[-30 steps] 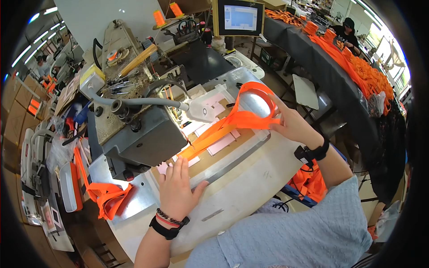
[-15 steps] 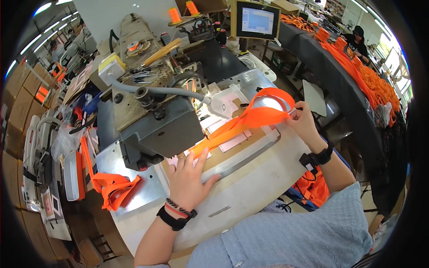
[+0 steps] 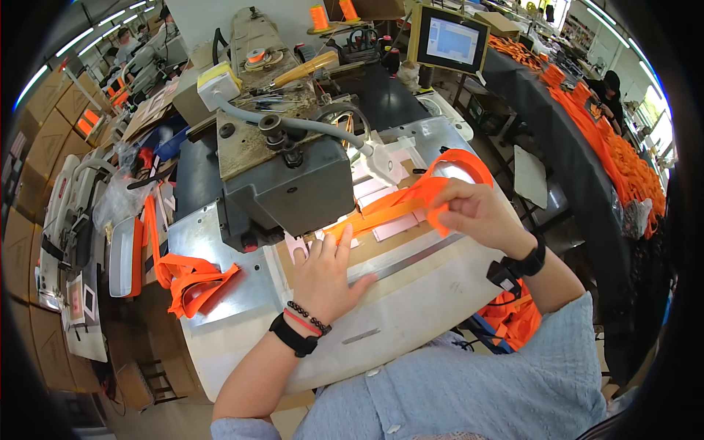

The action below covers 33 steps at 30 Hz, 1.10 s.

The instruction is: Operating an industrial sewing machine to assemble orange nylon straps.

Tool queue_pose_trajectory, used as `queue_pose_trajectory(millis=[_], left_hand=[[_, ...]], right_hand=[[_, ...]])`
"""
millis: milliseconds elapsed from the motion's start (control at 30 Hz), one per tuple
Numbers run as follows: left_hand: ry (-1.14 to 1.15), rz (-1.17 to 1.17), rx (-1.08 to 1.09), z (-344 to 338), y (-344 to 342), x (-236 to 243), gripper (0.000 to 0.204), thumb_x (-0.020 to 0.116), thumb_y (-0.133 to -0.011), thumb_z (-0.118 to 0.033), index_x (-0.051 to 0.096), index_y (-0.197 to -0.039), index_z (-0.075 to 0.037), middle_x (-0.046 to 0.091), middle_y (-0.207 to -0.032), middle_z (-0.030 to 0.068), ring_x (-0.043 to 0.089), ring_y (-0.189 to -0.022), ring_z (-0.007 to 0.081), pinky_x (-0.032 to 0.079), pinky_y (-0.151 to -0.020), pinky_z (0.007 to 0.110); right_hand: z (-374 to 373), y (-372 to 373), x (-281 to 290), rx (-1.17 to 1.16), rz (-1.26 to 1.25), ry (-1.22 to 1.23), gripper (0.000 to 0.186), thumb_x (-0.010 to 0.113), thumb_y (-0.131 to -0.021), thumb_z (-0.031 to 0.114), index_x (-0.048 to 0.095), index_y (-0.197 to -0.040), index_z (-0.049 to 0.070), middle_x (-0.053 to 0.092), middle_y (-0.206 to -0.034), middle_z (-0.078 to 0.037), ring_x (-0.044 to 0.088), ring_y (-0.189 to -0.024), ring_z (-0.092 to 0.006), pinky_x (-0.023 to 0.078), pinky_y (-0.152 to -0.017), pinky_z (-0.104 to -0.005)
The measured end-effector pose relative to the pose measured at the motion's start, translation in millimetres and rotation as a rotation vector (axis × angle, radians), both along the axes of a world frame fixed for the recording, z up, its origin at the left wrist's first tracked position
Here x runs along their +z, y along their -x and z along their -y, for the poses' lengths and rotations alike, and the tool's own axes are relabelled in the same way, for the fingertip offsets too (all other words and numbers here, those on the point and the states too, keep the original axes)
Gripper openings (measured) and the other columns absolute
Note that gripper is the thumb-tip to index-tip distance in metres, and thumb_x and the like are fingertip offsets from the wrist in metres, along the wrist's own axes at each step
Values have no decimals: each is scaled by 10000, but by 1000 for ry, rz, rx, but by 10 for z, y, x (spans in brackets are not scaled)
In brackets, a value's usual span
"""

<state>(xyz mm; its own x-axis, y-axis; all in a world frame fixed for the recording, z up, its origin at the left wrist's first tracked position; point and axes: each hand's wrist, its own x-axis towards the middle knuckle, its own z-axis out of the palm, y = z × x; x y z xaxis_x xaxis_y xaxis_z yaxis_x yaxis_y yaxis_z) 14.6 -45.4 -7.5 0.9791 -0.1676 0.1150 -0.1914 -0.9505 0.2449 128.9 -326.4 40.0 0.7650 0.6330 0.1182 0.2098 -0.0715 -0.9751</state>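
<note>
1. My left hand point(image 3: 323, 275) lies palm down with its fingers slightly spread, the fingertips at the near end of the orange band point(image 3: 396, 204).
2. My right hand point(image 3: 477, 216) is curled at the band's other part, thumb and fingers against it (they cover the spot, so I cannot tell whether they pinch it).
3. The band runs across the template point(image 3: 400, 239), from beside the machine head point(image 3: 290, 191) out to a loop behind my right hand.
4. A lamp point(image 3: 383, 165) hangs just beyond the band, on a bent grey neck.
5. A metal strip point(image 3: 418, 257) edges the template on my side of the table point(image 3: 411, 308).
6. To my left lies an orange bundle point(image 3: 194, 282), near a white-and-orange tray point(image 3: 126, 257).
7. Beyond the machine stands a screen point(image 3: 451, 40) (lit, pale blue).
</note>
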Motion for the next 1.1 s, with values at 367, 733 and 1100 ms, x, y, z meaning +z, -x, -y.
queue_pose_trajectory(millis=[367,733,1100], left_hand=[[-48,55,23,-14,-13,-50,849,716,-810,-585,513,-1442,-56,558,-1199,147,527,-1168,319,379,-940,518],[-21,63,21,-43,-10,-29,687,748,-791,-548,609,-1291,-98,566,-1204,106,510,-1190,314,346,-952,522],[15,39,9,-63,0,-39,626,762,-777,-544,636,-1222,-121,561,-1199,127,539,-1149,318,341,-941,550]], right_hand=[[-321,-271,-338,84,787,241,272,656,-821,-65,732,-1046,70,594,-1103,-83,593,-978,-273,506,-836,-356],[-1083,-412,-316,270,315,407,79,691,-906,83,656,-953,30,669,-836,-86,641,-760,-205,513,-693,-344],[-1401,-561,-514,369,251,445,215,755,-858,198,681,-956,21,692,-810,-119,664,-743,-255,524,-708,-381]])
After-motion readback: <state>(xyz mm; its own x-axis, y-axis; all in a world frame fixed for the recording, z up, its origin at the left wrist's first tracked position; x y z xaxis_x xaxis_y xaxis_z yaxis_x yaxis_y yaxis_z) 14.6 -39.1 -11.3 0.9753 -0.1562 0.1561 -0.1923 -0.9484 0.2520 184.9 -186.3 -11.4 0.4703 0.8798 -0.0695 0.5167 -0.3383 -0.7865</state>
